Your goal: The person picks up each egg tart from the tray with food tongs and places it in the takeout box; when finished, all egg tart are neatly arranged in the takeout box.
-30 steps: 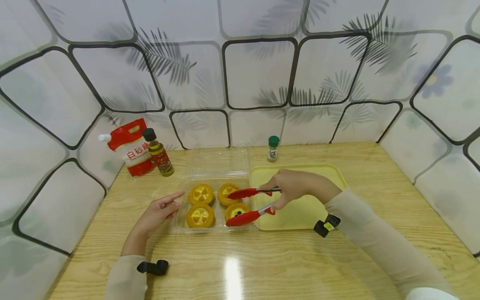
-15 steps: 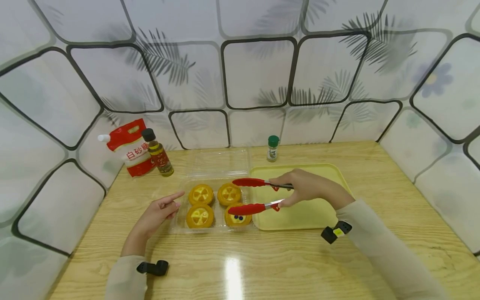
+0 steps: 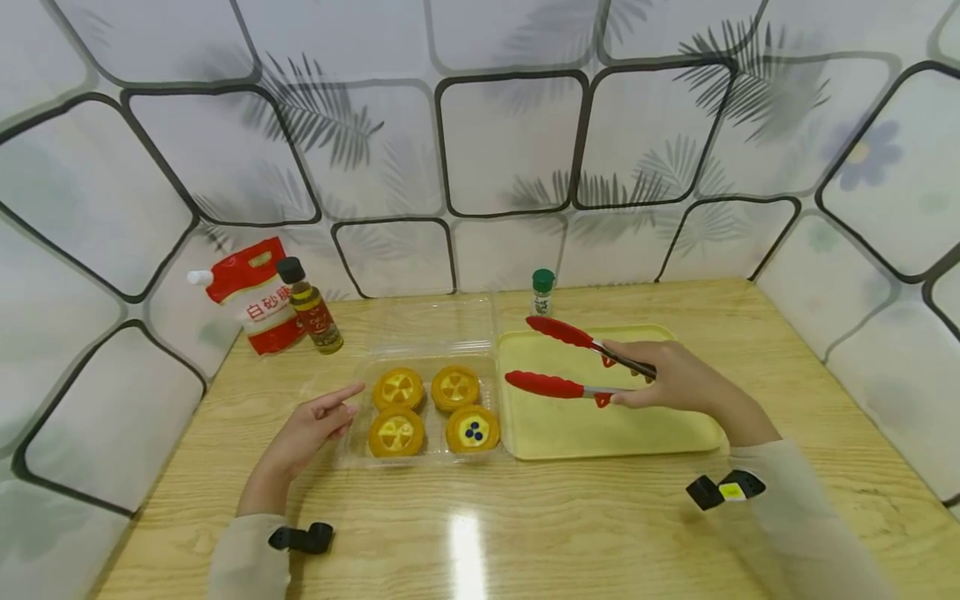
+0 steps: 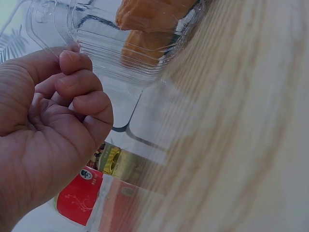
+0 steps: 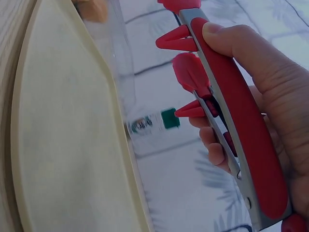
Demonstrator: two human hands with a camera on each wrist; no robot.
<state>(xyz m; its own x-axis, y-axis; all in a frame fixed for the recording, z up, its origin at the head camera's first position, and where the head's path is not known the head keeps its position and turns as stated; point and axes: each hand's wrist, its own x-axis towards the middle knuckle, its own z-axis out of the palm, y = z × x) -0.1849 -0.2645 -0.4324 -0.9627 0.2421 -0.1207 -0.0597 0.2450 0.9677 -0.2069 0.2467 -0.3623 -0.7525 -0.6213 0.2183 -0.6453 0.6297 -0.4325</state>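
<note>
My right hand (image 3: 678, 379) grips red-tipped tongs (image 3: 546, 385) over the yellow tray (image 3: 607, 435). The arms of the tongs are spread, with nothing between them. In the right wrist view, my thumb lies along the red handle (image 5: 241, 116). My left hand (image 3: 307, 433) is at the left edge of a clear plastic container (image 3: 437, 446); its index finger is extended to the rim and the other fingers curl loosely. Inside sit several egg tarts; the front right tart (image 3: 472, 429) bears dark blue berries, while another tart (image 3: 397, 432) has a yellow wedge pattern.
The container's clear lid (image 3: 435, 323) lies open behind it. At the back left stand a red and white sugar pouch (image 3: 258, 296) and a dark-capped oil bottle (image 3: 311, 307). A green-capped shaker (image 3: 542, 293) is behind the tray. Patterned panels (image 3: 510, 150) border the table.
My right hand has drawn the tongs up and right, from over the right-hand tarts to above the tray, uncovering the berry tart. The tongs remain spread and empty. My left hand stays in place.
</note>
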